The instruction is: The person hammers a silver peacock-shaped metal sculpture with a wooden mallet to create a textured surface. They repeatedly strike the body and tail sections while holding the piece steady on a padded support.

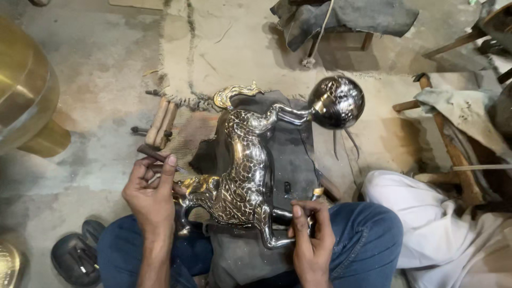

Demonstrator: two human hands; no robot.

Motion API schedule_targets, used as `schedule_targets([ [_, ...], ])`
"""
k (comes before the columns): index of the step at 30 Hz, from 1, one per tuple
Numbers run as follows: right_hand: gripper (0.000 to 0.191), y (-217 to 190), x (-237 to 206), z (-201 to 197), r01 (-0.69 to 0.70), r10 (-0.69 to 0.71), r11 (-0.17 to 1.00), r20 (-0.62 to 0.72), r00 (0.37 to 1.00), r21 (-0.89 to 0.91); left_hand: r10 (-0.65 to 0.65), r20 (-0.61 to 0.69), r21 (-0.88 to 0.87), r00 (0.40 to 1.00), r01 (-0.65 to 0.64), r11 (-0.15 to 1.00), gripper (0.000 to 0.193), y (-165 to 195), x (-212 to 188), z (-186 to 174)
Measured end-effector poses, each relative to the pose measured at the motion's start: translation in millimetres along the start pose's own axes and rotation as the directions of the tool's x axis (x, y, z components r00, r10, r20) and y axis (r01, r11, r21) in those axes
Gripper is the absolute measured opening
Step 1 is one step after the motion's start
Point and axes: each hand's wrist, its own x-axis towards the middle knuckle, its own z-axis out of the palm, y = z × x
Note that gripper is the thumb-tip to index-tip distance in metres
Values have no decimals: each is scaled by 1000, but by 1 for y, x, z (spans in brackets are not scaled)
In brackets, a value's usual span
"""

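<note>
my left hand [152,194] is curled around a thin dark metal tool [156,154], its tip near the head of the silver patterned horse figure [245,176]. the horse lies on a dark cloth [290,154] across my lap. my right hand [312,232] pinches its rear leg, fingers closed.

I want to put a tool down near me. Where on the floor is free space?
Bare floor lies between the large brass vessel and the wooden-handled tools, and beyond the metal ball. It is crowded around the metal horse figure, both hands, left hand and right hand, and the white cloth.
</note>
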Motion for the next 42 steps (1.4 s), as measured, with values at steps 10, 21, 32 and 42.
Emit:
schedule_targets([
  [10, 16, 12, 1, -8, -105, 84, 984, 149, 985, 142, -19, 15, -176, 1000, 21, 984, 17, 30, 18, -5],
  [21, 24, 22, 152, -51, 101, -55, 745, 90, 994, -659, -118, 333, -164, 936, 181, 970, 32, 52, -85, 5],
  [32, 42, 25, 140, -7, -169, 258, 885, 154, 954, -433, -50, 396, -140, 917, 114, 984, 34, 33, -103, 23],
  [42, 36, 28, 122, 32, -190, 346, 900, 378, 859, -393, 101, 487, -151, 867, -30, 988, 28, 23, -94, 21],
])
